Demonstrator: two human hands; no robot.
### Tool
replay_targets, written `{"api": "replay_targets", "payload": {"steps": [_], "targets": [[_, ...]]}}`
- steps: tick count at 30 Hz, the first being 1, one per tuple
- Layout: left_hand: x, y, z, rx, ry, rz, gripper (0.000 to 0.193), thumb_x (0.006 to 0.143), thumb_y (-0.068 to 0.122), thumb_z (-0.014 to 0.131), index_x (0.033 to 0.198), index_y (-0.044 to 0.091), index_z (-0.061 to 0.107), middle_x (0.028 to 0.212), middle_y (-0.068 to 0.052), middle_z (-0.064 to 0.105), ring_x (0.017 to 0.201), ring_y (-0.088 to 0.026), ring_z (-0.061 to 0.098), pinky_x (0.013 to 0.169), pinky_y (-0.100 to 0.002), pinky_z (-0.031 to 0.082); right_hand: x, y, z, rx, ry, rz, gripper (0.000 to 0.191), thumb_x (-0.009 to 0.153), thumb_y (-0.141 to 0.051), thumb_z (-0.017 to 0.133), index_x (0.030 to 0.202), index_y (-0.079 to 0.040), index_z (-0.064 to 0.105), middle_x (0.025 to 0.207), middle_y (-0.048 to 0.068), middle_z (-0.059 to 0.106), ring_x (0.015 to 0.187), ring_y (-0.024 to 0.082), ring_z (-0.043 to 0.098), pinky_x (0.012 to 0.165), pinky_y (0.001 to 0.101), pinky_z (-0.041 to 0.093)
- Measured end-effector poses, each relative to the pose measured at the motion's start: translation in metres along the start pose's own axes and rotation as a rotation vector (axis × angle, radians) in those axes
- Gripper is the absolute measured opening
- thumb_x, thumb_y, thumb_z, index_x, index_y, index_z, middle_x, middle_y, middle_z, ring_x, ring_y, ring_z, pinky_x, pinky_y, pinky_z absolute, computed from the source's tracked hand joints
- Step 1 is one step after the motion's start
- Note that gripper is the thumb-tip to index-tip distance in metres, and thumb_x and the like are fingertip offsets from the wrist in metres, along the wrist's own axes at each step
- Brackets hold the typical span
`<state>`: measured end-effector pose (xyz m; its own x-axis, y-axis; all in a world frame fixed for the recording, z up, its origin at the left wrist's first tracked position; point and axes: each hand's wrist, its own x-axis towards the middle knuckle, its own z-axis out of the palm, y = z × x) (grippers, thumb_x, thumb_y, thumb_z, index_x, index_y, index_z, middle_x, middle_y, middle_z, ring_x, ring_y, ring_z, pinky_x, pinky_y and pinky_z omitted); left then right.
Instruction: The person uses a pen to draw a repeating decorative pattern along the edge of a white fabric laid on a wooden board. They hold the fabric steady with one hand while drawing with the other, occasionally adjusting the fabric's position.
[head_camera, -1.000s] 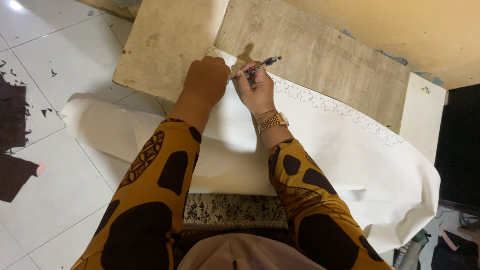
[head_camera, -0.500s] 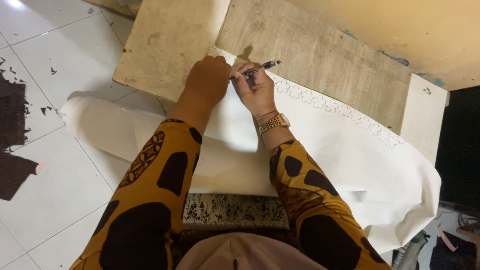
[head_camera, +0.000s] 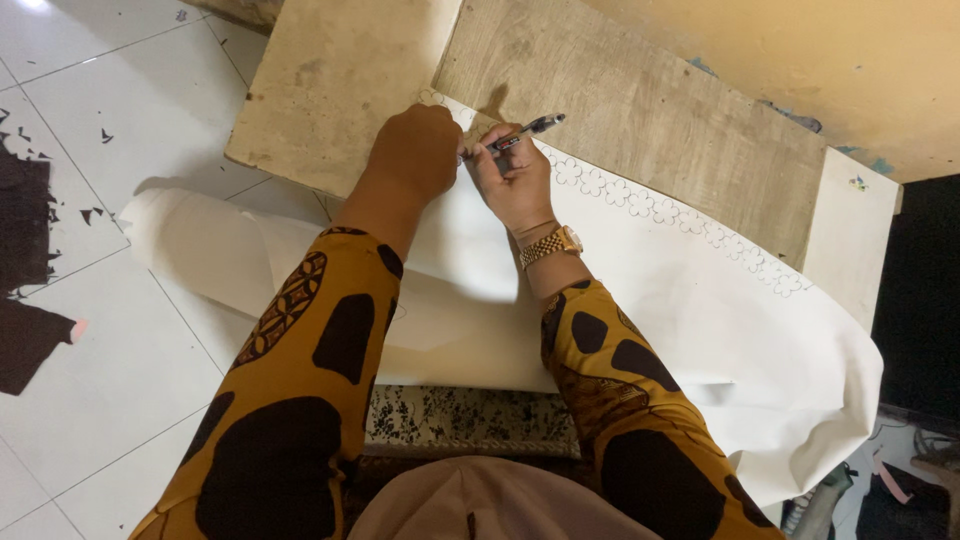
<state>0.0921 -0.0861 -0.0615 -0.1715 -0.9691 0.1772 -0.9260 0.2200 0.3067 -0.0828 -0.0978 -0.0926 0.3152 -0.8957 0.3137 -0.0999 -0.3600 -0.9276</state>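
A large white sheet (head_camera: 650, 300) lies over a low wooden board (head_camera: 620, 110), with a row of small flower outlines along its far edge (head_camera: 690, 222). My right hand (head_camera: 515, 180) grips a dark pen (head_camera: 525, 130), tip down at the sheet's far left corner. My left hand (head_camera: 415, 150) presses flat on that same corner, right beside the pen. A gold watch (head_camera: 550, 245) sits on my right wrist. Both sleeves are mustard with dark brown patches.
A second wooden board (head_camera: 330, 90) lies to the left on white floor tiles (head_camera: 90, 330). The sheet's rolled end (head_camera: 190, 240) hangs off the left. Dark scraps (head_camera: 25, 240) lie on the tiles at far left. A dark patterned cloth (head_camera: 460, 420) is under the sheet near me.
My hands and pen have stayed at the sheet's corner, with only a slight shift of the pen.
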Motion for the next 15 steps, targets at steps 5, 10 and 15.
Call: {"api": "replay_targets", "payload": {"steps": [5, 10, 15], "targets": [[-0.0009, -0.0008, -0.0009, -0.033, -0.03, -0.009, 0.004, 0.083, 0.018, 0.077, 0.081, 0.015, 0.077, 0.096, -0.008, 0.069, 0.096, -0.028, 0.066, 0.077, -0.041, 0.057, -0.0006, 0.0017, 0.0006, 0.101, -0.019, 0.01, 0.011, 0.103, 0.001, 0.064, 0.11, -0.003, 0.057, 0.097, 0.001, 0.067, 0.092, 0.007, 0.067, 0.084, 0.0221, 0.056], [0.0004, -0.0008, -0.0017, -0.011, -0.054, -0.03, 0.006, 0.084, 0.02, 0.077, 0.083, 0.013, 0.077, 0.098, -0.007, 0.069, 0.096, -0.028, 0.066, 0.077, -0.041, 0.057, -0.0001, 0.0055, -0.0009, 0.044, -0.011, 0.031, 0.012, 0.103, 0.002, 0.066, 0.11, -0.003, 0.057, 0.097, 0.002, 0.066, 0.089, 0.006, 0.064, 0.081, 0.0216, 0.054], [0.0002, -0.0003, -0.0018, -0.003, -0.047, -0.023, 0.007, 0.084, 0.02, 0.077, 0.083, 0.013, 0.077, 0.099, -0.008, 0.069, 0.098, -0.028, 0.066, 0.078, -0.041, 0.057, -0.0022, 0.0062, -0.0014, 0.013, -0.005, 0.023, 0.012, 0.101, 0.001, 0.066, 0.109, -0.003, 0.058, 0.096, 0.001, 0.067, 0.091, 0.006, 0.067, 0.082, 0.0213, 0.055]]}}
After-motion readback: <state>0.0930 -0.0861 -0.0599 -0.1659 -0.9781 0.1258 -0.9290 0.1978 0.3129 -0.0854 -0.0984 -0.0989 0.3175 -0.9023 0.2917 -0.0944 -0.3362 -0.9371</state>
